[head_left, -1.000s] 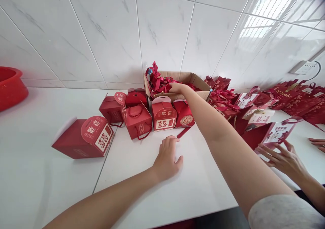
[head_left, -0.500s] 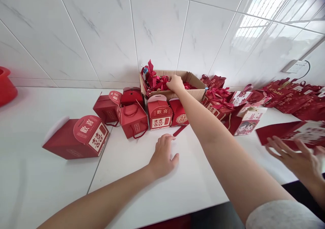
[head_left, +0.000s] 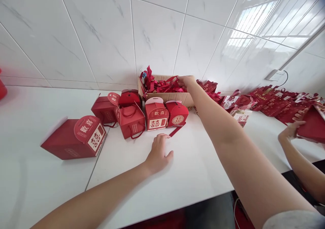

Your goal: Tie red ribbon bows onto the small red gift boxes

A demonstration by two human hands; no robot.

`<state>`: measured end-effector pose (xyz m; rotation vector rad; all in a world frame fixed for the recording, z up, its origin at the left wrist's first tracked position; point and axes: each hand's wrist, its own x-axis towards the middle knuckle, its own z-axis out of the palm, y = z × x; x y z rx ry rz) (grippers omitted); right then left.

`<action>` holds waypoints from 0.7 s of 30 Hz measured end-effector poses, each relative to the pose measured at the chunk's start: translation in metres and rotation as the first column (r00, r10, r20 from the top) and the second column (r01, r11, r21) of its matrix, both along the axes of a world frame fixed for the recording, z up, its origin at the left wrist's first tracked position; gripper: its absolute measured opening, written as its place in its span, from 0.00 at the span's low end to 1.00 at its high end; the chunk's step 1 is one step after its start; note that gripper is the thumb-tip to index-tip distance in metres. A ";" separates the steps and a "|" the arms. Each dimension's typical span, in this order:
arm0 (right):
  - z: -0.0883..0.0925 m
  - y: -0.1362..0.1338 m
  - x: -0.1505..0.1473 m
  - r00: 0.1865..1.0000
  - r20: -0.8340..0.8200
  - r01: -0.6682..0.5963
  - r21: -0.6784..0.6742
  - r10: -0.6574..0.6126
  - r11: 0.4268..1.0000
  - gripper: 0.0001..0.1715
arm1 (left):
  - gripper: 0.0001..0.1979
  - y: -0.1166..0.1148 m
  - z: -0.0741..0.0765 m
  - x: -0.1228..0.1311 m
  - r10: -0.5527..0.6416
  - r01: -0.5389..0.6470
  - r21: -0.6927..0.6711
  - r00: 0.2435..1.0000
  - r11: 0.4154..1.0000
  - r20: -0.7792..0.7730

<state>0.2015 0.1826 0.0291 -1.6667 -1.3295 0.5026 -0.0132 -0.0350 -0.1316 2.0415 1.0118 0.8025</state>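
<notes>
My left hand (head_left: 159, 154) lies on the white table with thumb and fingers apart, holding nothing. Its fingertips are right by the end of a narrow dark red strip (head_left: 177, 130); I cannot tell whether they touch. My right hand (head_left: 187, 82) reaches into a cardboard box (head_left: 167, 96) by the wall, its fingers closed on a red ribbon (head_left: 172, 79). More red ribbons and bows (head_left: 158, 86) fill the box. In front of it stand a red gift box with white lettering (head_left: 156, 114) and another with a round gold pattern (head_left: 177, 114).
Red boxes with rope handles (head_left: 131, 121) stand left of centre, and a larger red box (head_left: 76, 137) sits farther left. Many red gift bags (head_left: 271, 102) line the wall at right. Another person's hand (head_left: 290, 132) holds a red box (head_left: 312, 124) at the right edge.
My right hand has shifted right within the cardboard box, and a ribbon now shows at its fingers. My left hand stays on the table. The other person's red item is raised and turned.
</notes>
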 end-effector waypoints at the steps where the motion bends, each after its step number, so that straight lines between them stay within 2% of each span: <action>1: 0.005 -0.007 0.006 0.999 -0.050 0.014 -0.010 -0.015 1.000 0.15 | 0.22 0.001 -0.001 0.000 -0.002 0.002 0.004 1.000 1.000 0.003; 3: 0.011 -0.020 0.017 0.985 -0.161 0.054 -0.022 -0.057 0.998 0.12 | 0.21 0.002 -0.003 0.001 -0.001 0.001 0.001 1.000 1.000 0.012; 6: 0.018 -0.035 0.026 0.960 -0.266 0.107 0.056 -0.089 0.993 0.06 | 0.21 0.002 -0.003 0.001 0.006 -0.006 -0.018 1.000 1.000 0.027; 8: 0.024 -0.038 0.033 0.934 -0.353 0.127 0.163 -0.062 0.978 0.04 | 0.20 0.002 -0.002 0.001 0.015 -0.013 -0.029 0.999 0.999 0.040; 10: 0.035 -0.040 0.042 0.877 -0.479 0.135 0.325 0.040 0.936 0.08 | 0.20 0.001 -0.001 0.000 0.021 -0.019 -0.034 0.998 0.999 0.053; 12: 0.046 -0.052 0.054 0.821 -0.535 0.136 0.519 0.197 0.844 0.10 | 0.19 0.001 -0.001 0.000 0.027 -0.025 -0.038 0.998 0.999 0.060; 14: 0.050 -0.080 0.065 0.846 -0.432 0.091 0.693 0.311 0.715 0.09 | 0.19 0.002 0.000 -0.001 0.030 -0.028 -0.043 0.998 0.999 0.057; 15: 0.046 -0.099 0.068 0.879 -0.345 0.059 0.764 0.329 0.643 0.09 | 0.19 0.002 0.000 -0.001 0.030 -0.028 -0.045 0.998 0.999 0.053; 16: 0.037 -0.121 0.070 0.910 -0.269 0.030 0.803 0.317 0.595 0.12 | 0.19 0.003 -0.001 -0.001 0.029 -0.027 -0.047 0.998 0.999 0.050; 17: 0.022 -0.142 0.069 0.938 -0.223 0.030 0.815 0.267 0.578 0.15 | 0.19 0.003 -0.001 -0.001 0.028 -0.025 -0.049 0.998 0.998 0.050; 18: 0.004 -0.161 0.066 0.964 -0.197 0.052 0.794 0.176 0.606 0.20 | 0.19 0.003 -0.001 -0.001 0.030 -0.027 -0.050 0.998 0.998 0.053; 19: -0.019 -0.177 0.062 0.987 -0.150 0.074 0.717 0.049 0.693 0.25 | 0.19 0.003 -0.002 0.000 0.038 -0.035 -0.050 0.997 0.998 0.062; 20: -0.042 -0.189 0.058 0.997 -0.040 0.081 0.573 -0.071 0.815 0.30 | 0.18 0.003 -0.002 0.000 0.051 -0.048 -0.048 0.996 0.998 0.073; 21: -0.066 -0.196 0.052 0.996 0.014 0.068 0.478 -0.085 0.875 0.32 | 0.18 0.003 -0.003 0.000 0.069 -0.065 -0.045 0.994 0.997 0.084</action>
